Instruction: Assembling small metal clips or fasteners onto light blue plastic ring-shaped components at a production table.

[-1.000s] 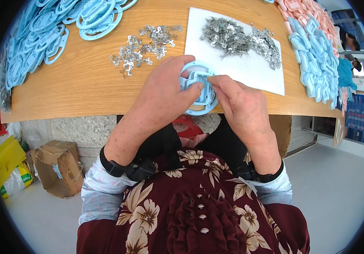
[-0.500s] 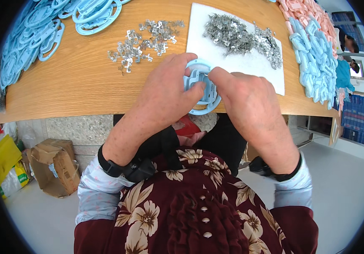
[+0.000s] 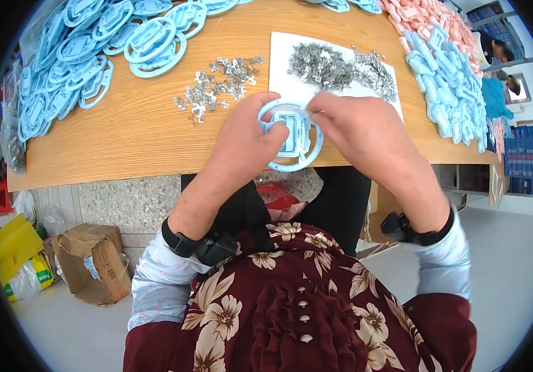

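My left hand [image 3: 245, 133] grips a light-blue round plastic frame [image 3: 318, 147] by its left side, thumb pressed over the inner part. The frame is tilted up near the table's front edge and has a rectangular middle within an outer ring. At its upper right rim is my right hand [image 3: 365, 127], fingers pinched together; whatever is between them is too small and blurred to name. Just beyond my left hand lie loose silver metal clips [image 3: 201, 93]. Farther off, a white board [image 3: 281, 84] bears a dense heap of small silver metal pieces [image 3: 320, 66].
Many blue round frames [image 3: 71, 53] are piled at the left of the wooden table [image 3: 124, 133]. Small blue plastic parts [image 3: 446, 93] and pink ones [image 3: 427, 15] are heaped at the right. A cardboard box [image 3: 90, 266] stands on the floor. People [image 3: 496, 49] are at the far right.
The view has shifted slightly. The frame is turned to show more of its face, and my right hand's pinched fingers have lifted a little at its upper right rim.
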The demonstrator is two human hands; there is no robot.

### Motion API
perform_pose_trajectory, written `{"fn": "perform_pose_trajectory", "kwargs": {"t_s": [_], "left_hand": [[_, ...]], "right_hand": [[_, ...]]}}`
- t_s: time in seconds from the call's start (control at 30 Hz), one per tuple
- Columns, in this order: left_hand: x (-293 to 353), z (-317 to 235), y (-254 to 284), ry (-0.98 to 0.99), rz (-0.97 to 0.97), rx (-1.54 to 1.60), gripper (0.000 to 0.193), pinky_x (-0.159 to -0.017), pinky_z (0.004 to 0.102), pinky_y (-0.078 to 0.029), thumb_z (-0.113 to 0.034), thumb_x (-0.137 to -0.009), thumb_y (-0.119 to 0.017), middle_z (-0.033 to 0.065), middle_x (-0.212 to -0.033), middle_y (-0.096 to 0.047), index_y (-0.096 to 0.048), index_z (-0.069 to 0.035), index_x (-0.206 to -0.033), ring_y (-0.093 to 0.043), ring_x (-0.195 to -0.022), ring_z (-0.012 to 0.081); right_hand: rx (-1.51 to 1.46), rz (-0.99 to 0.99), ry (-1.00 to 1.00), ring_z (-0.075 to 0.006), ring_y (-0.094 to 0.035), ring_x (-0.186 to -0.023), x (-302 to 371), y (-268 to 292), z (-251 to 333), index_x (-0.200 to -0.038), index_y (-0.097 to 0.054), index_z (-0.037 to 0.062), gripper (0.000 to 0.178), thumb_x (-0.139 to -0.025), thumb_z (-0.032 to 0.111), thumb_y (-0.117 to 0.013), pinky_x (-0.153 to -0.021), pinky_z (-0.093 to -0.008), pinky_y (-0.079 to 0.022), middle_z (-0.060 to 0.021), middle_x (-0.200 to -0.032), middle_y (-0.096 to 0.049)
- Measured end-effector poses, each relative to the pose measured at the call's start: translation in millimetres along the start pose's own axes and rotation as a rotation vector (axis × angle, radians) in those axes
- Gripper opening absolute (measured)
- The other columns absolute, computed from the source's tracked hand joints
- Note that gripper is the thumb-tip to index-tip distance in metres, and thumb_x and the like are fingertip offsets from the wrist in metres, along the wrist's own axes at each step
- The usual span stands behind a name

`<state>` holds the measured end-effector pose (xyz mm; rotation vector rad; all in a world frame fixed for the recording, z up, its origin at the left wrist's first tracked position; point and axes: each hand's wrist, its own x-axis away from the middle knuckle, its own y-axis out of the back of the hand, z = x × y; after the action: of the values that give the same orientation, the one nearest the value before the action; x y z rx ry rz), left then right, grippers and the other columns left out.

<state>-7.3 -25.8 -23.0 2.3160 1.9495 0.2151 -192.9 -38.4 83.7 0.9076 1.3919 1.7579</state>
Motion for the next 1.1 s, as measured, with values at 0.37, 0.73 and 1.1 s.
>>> {"fn": "perform_pose_trajectory", "kwargs": {"t_s": [0.37, 0.73, 1.1], "left_hand": [[15, -13, 0, 0.271, 0.345, 0.848, 0.041, -0.073, 0.0375, -0.058, -0.028, -0.104, -0.049, 0.0163, -0.119, -0.067, -0.054, -0.002, -0.135, -0.068, -0.106, 0.0275], [18, -5, -19, 0.300, 0.477, 1.142, 0.037, -0.064, 0.0341, -0.055, -0.029, -0.105, -0.046, 0.0192, -0.101, -0.071, -0.059, -0.002, -0.127, -0.067, -0.076, 0.0241], [10, 6, -19, 0.294, 0.446, 1.022, 0.041, -0.072, 0.0331, -0.056, -0.024, -0.103, -0.051, 0.0137, -0.123, -0.063, -0.049, -0.001, -0.136, -0.067, -0.103, 0.0205]], "right_hand": [[-0.879, -0.523, -0.186, -0.0155, -0.060, -0.077, 49, -71, -8, -0.108, -0.059, 0.0024, 0.012, -0.099, 0.011, -0.057, -0.072, -0.0308, -0.049, -0.0095, -0.084, -0.064], [-1.119, -0.512, -0.228, -0.0040, -0.052, -0.057, 37, -82, 6, -0.098, -0.056, 0.0018, 0.013, -0.096, 0.008, -0.067, -0.053, -0.0214, -0.042, 0.0005, -0.065, -0.057], [-1.478, -0.485, -0.243, -0.0016, -0.033, -0.053, 47, -83, -26, -0.104, -0.054, 0.0050, 0.017, -0.105, 0.022, -0.052, -0.046, -0.0202, -0.026, 0.0069, -0.065, -0.040]]}}
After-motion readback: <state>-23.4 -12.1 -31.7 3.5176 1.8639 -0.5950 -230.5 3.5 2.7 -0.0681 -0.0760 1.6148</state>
